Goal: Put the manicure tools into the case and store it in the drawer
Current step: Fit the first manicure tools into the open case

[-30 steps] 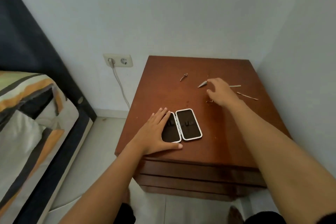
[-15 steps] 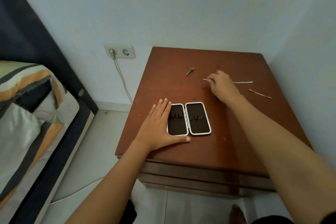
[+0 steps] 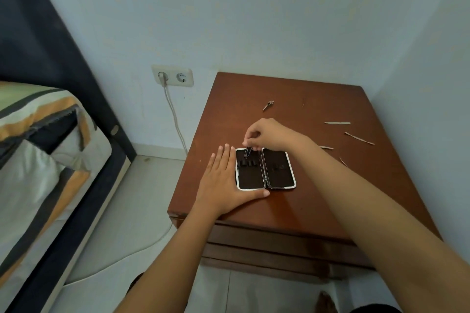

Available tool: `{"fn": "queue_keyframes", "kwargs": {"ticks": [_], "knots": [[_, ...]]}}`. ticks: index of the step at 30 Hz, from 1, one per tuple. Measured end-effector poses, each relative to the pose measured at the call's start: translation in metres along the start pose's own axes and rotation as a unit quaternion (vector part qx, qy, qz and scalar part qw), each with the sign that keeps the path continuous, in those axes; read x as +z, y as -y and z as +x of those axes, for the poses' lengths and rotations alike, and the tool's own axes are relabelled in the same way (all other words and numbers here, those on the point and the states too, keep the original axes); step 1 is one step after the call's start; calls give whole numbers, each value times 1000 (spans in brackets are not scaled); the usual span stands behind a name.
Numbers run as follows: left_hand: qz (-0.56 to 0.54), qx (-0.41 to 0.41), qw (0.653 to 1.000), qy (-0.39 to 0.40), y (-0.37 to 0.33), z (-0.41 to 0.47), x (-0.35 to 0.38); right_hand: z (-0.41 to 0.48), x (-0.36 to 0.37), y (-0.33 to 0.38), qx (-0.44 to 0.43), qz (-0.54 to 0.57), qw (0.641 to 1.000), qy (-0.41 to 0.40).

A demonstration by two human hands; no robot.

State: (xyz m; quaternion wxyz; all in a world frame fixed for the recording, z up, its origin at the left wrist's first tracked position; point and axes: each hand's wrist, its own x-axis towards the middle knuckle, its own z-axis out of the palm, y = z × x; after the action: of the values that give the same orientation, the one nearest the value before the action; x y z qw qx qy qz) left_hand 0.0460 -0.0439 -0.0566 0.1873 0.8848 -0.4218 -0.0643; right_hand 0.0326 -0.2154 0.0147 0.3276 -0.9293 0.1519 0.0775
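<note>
A small white-rimmed case (image 3: 265,169) lies open flat on the brown nightstand (image 3: 292,206), its two dark halves side by side. My left hand (image 3: 225,180) rests flat on the wood, touching the case's left edge. My right hand (image 3: 267,136) pinches a thin metal tool (image 3: 248,152) with its tip over the top of the left half. Loose tools lie behind: a nail clipper (image 3: 268,105), a file (image 3: 337,123), a slim pusher (image 3: 359,138) and other thin pieces partly hidden by my right forearm.
The nightstand's closed drawer fronts (image 3: 267,244) face me below its top. Walls stand close behind and to the right. A bed with striped bedding (image 3: 38,160) is on the left. A wall socket (image 3: 173,75) holds a plugged cable.
My right hand took a thin tool from the back of the nightstand and carried it toward me to the case's left half. My left hand stayed beside the case.
</note>
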Motion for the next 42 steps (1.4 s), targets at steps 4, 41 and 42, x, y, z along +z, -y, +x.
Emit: {"fn": "queue_keyframes", "kwargs": {"ticks": [4,41,42], "knots": [[-5,1,1000,-1,0,0,-1,5,4,7,-1,-8,1000,19],[-28,-1,1000,-8,5,4,0,36,-4,-54,0,-24,972,-232],[-28,-3,1000,-4,4,4,-2,27,-3,-48,-7,-2,973,-233]]}}
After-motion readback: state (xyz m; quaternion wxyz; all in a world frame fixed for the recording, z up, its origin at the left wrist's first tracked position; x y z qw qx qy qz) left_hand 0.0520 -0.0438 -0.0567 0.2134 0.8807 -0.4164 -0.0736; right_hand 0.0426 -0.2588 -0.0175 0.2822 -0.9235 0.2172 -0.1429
